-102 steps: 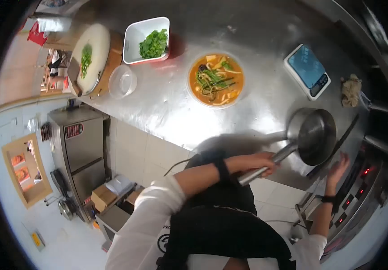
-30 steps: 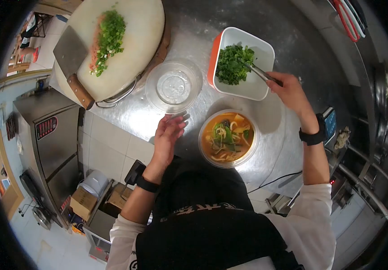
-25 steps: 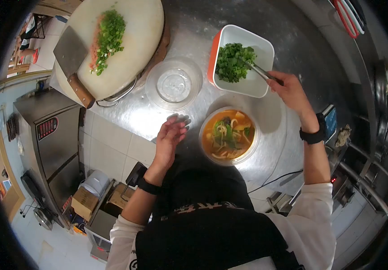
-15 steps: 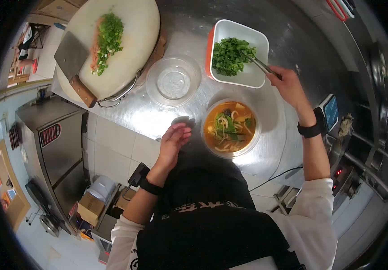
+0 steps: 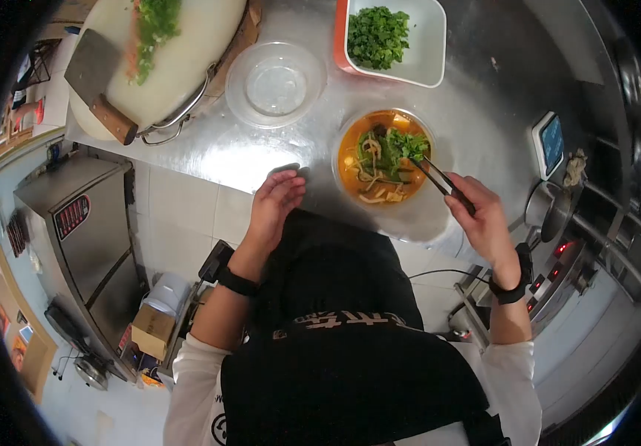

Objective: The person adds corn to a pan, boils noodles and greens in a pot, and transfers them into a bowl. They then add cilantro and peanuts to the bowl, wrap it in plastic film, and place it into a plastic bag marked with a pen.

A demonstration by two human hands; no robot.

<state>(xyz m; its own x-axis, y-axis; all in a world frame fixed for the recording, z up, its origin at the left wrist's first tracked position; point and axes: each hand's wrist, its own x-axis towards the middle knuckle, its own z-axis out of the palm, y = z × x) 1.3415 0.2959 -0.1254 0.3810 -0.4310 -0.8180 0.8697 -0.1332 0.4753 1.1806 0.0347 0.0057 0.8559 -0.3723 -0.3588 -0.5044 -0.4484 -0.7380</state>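
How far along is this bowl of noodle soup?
Done: noodle soup fills the bowl, and chopped herbs already sit on top. In hand: the right hand holds tongs over those herbs; the left hand is open by the counter edge. Left: the clear lid lies beside the bowl, not yet on.

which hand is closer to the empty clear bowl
left. the left hand is just on the near side of the clear bowl, at the counter edge; the right hand is farther off, past the soup bowl, holding tongs
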